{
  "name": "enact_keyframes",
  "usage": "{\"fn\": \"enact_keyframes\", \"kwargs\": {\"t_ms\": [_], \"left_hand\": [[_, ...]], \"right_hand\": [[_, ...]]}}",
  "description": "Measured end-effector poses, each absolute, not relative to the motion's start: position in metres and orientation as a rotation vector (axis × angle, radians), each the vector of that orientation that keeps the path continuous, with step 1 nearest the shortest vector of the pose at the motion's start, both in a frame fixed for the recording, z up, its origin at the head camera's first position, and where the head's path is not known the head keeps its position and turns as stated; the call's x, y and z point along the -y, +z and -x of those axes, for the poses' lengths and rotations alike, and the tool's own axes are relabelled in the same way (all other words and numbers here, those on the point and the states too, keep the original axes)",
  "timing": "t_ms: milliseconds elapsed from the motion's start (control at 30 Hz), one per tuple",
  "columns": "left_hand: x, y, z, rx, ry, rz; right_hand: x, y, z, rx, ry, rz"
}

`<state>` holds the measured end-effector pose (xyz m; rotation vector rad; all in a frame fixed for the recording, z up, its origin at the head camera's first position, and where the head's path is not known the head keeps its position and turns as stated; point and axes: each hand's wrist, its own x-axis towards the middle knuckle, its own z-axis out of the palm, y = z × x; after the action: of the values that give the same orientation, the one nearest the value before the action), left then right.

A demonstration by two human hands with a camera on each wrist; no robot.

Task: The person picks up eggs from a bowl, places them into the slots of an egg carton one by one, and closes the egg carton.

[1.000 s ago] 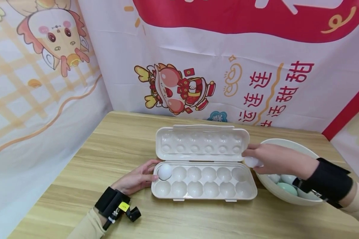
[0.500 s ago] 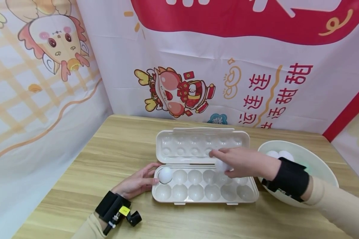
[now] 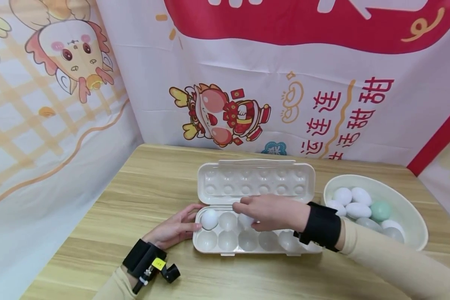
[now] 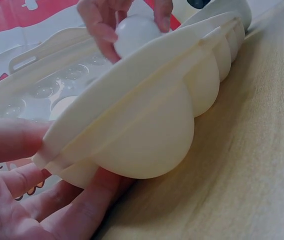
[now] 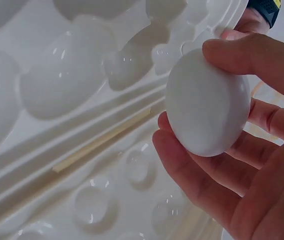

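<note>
A white plastic egg carton (image 3: 225, 252) lies with its lid (image 3: 256, 196) folded back, showing two rows of round hollows. One white egg (image 3: 210, 219) sits in the far row's leftmost hollow. My left hand (image 3: 174, 228) grips the carton's left end; in the left wrist view its thumb (image 4: 11, 140) lies on the rim and its fingers (image 4: 84, 207) reach underneath. Over the far row, my right hand (image 3: 273, 211) pinches another white egg (image 5: 207, 102) between thumb and fingers. That egg is partly hidden by the hand in the head view.
At the right stands a cream bowl (image 3: 416, 227) holding several eggs, mostly white, with a pale green egg (image 3: 380, 211) and greyish ones among them. The wooden table (image 3: 135, 187) ends at a printed cloth backdrop (image 3: 150, 83) behind and at the left.
My right hand has carried its egg leftward, from beside the bowl to above the carton's far row. The bowl's eggs now show uncovered. My left hand has kept its grip on the carton.
</note>
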<state>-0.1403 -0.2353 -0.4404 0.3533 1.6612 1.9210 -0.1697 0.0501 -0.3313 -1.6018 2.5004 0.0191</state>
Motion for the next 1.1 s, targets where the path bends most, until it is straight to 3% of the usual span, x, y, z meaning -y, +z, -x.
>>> {"fn": "enact_keyframes", "kwargs": {"t_ms": [1100], "left_hand": [[0.235,-0.438,0.139,-1.641,1.91,-0.365]], "right_hand": [[0.0,-0.364,0.169,-2.656,0.25,1.699]]}}
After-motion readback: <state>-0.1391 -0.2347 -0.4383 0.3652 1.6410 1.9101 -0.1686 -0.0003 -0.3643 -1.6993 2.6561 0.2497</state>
